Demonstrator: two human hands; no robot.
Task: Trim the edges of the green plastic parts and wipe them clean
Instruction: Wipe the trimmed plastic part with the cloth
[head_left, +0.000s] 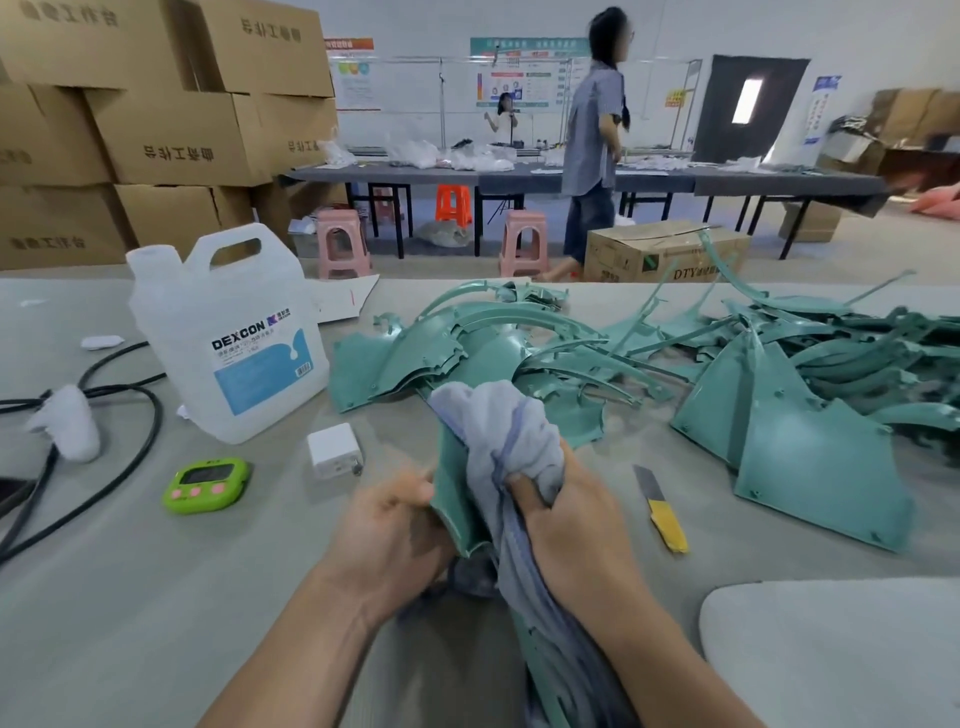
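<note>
Wiping step, by judgement: left hand (387, 525) has its fingers curled round the near edge of one green plastic part (456, 499), held up between the hands and clear of the heap. Right hand (566, 519) has its fingers clenched round a bunched grey cloth (501, 431) pressed against the part's face, with the cloth's tail hanging toward the person. Utility knife (661, 512) lies on the surface (156, 597) just right of the right hand, blade exposed. Heap of green parts (519, 353) sits beyond the hands. Risks: the part looks thin and curved, so hard rubbing could flex it out of the left-hand grip. Any burr on its edge could snag the cloth or nick a finger. The trailing cloth could drag the bare blade. Wiped and unwiped parts could get mixed in the heap.
</note>
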